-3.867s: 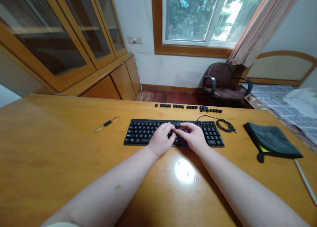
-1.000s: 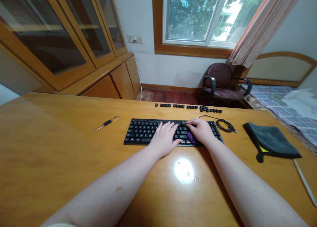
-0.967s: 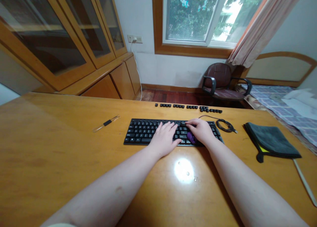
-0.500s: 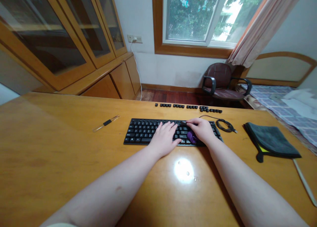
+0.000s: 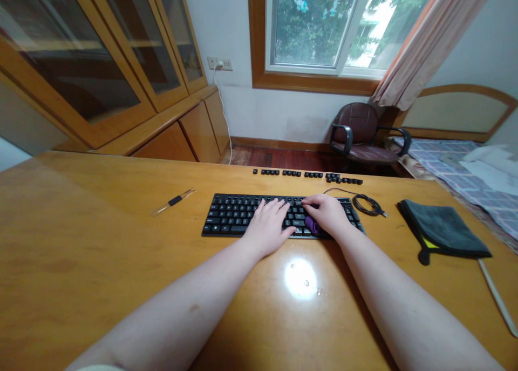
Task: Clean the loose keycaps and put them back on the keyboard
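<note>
A black keyboard (image 5: 230,214) lies on the wooden desk in front of me. My left hand (image 5: 269,225) rests flat on its middle keys, fingers spread and holding nothing. Over the right part of the keyboard, my right hand (image 5: 327,211) is closed, with thumb and index finger pinched at the upper key rows. A bunched purple cloth (image 5: 311,224) shows below those fingers, tucked under the hand against the keys. What lies between the fingertips is too small to make out. The hand hides part of the keyboard's right side.
Loose black keycaps (image 5: 291,173) are lined up along the desk's far edge. A coiled cable (image 5: 367,204) and a folded grey cloth (image 5: 445,228) lie to the right. A clear tool with a black grip (image 5: 175,200) lies left. Beyond the desk stands a chair (image 5: 360,133).
My right hand has shifted very slightly left, its fingertips still at the upper keys. The left hand and the keyboard stay where they were.
</note>
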`<state>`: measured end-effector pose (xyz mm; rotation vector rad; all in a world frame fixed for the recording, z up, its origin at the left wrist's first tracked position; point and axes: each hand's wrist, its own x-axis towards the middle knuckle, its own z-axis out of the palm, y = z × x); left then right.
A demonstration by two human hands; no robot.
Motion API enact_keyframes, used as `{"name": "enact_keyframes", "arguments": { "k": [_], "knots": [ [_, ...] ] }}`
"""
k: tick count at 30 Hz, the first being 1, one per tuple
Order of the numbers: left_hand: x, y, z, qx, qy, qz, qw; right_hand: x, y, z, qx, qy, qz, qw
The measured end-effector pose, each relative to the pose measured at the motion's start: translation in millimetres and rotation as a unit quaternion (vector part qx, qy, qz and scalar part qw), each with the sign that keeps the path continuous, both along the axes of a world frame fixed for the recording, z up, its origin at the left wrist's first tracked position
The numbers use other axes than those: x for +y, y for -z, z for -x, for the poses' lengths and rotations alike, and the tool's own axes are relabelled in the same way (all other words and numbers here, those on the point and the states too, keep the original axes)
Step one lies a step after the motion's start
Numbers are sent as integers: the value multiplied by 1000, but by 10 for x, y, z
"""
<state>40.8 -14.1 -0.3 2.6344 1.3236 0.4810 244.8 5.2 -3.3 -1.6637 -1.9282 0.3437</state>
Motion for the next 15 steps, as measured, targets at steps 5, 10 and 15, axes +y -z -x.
{"name": "enact_keyframes", "arguments": {
  "k": [5, 10, 15],
  "knots": [
    [-1, 16, 4, 2, 0, -4, 1000, -41, -38, 38, -43, -19, -28, 999],
    [0, 14, -1, 11, -1, -4, 1000, -114, -98, 93, -106, -26, -40, 993],
    [-2, 21, -3, 13, -1, -3, 1000, -179, -130, 186, -184, -16, -32, 982]
  ]
}}
